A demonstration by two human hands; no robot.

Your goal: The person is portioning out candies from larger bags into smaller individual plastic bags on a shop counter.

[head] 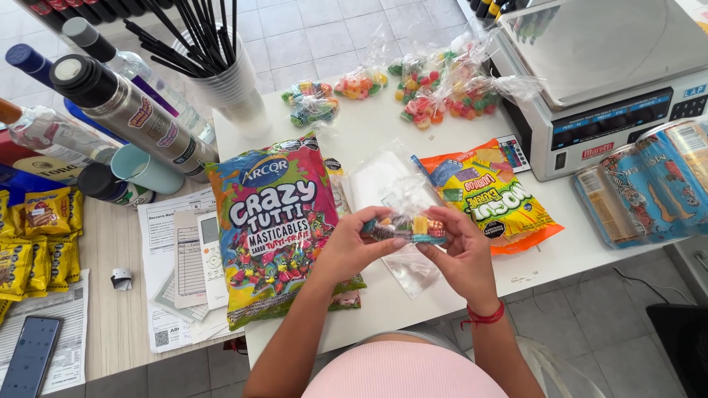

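My left hand [352, 247] and my right hand [459, 254] meet over the white table [560, 254] and together pinch a small clear bag of gummy candies [405, 225]. The bag's neck sticks up between my fingers. Just left of my hands lies a big multicoloured candy bag [276, 221]. An orange and yellow candy bag [490, 193] lies to the right. Under my hands rest loose clear plastic bags [409, 273].
Several filled, tied candy bags [428, 88] sit at the table's far side. A weighing scale [605, 81] stands at the right beside blue packets [641, 188]. Cups with black straws [225, 74], bottles [133, 110], papers [184, 265] and a phone [29, 357] lie left.
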